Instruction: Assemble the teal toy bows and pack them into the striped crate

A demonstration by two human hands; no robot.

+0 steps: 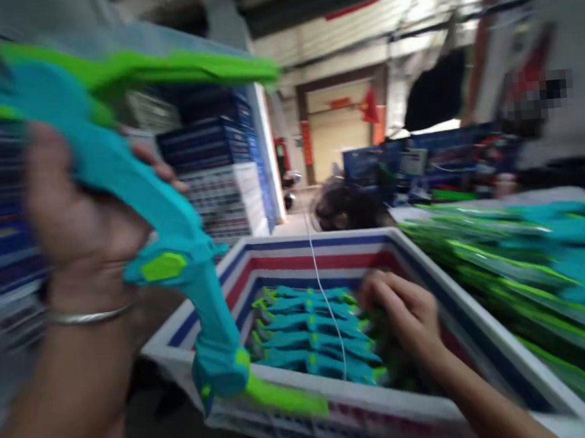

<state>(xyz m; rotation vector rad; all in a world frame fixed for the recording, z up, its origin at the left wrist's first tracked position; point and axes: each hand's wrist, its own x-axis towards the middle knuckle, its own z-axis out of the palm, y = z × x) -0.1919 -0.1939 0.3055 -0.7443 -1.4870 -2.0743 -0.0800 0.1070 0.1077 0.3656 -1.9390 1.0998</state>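
My left hand (79, 214) is raised at the left, wrapped around a teal and green plastic toy bow (173, 234) that curves from the top left down to the box rim. A silver bangle sits on that wrist. My right hand (404, 311) reaches down into a red, white and blue striped box (295, 252), its fingers curled on the row of teal and green toy pieces (311, 338) stacked inside. A thin white string (322, 283) hangs over the box. The whole view is smeared by motion.
A pile of the same teal and green bows (525, 256) lies on the right. Stacks of blue and white cartons (218, 164) rise at the left. A doorway (336, 129) and a cluttered bench (439, 162) lie behind the box.
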